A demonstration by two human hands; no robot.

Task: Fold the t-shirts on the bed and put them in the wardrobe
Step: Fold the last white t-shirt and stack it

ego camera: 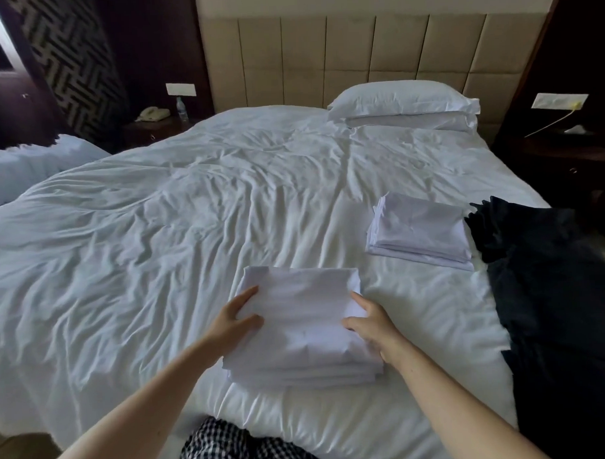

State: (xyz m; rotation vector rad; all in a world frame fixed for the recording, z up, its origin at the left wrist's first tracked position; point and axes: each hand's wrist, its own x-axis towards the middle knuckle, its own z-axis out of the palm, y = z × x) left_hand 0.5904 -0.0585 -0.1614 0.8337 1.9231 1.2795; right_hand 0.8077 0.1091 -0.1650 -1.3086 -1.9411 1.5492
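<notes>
A folded white t-shirt (pixel 302 327) lies on the white bed (pixel 177 233) near its front edge. My left hand (pixel 234 316) holds its left side, thumb on top and fingers along the edge. My right hand (pixel 373 324) holds the right side the same way. A second stack of folded white t-shirts (pixel 419 232) rests further back and to the right. Dark, unfolded clothing (pixel 553 282) is spread over the bed's right edge.
Two white pillows (pixel 404 104) lie by the padded headboard. A nightstand with a phone (pixel 151 114) and a bottle stands at the left, another nightstand (pixel 562 151) at the right. Checked fabric (pixel 233 448) shows at the bottom by the bed's front edge.
</notes>
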